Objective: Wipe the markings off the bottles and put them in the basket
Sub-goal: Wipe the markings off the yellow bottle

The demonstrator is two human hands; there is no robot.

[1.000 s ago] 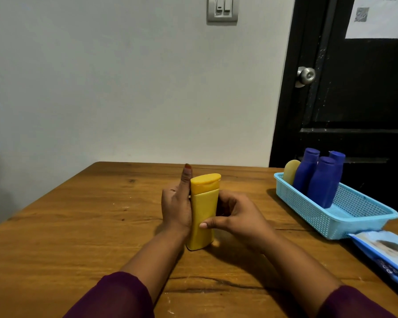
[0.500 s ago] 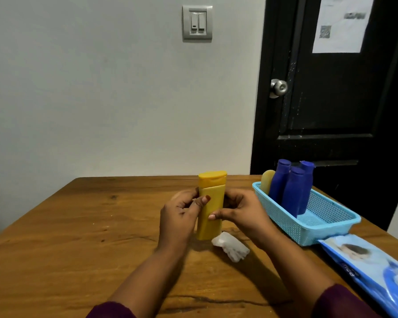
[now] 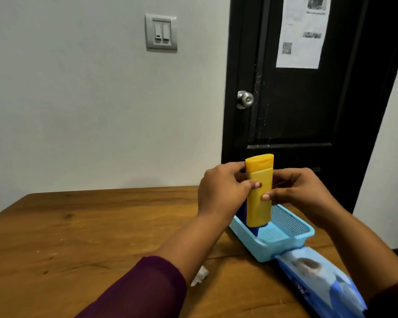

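While the yellow bottle (image 3: 259, 191) hangs upright in the air over the near end of the blue basket (image 3: 285, 245), the main risk, as I judge it, is that it comes down on the dark blue bottles (image 3: 253, 229) partly hidden behind it and knocks them over, or catches the basket rim and tips out onto the table (image 3: 90, 230). A light pinch on smooth plastic could also let it slip. The left hand (image 3: 221, 193) grips its left edge, thumb across the front and fingers behind near the cap. The right hand (image 3: 301, 191) holds the right edge, thumb tip pressed on the front, fingers curled behind. Both hands are closed on the bottle. A crumpled wipe (image 3: 199, 275) lies on the table by the left forearm, and a pack of wipes (image 3: 319, 281) touches the basket's near corner
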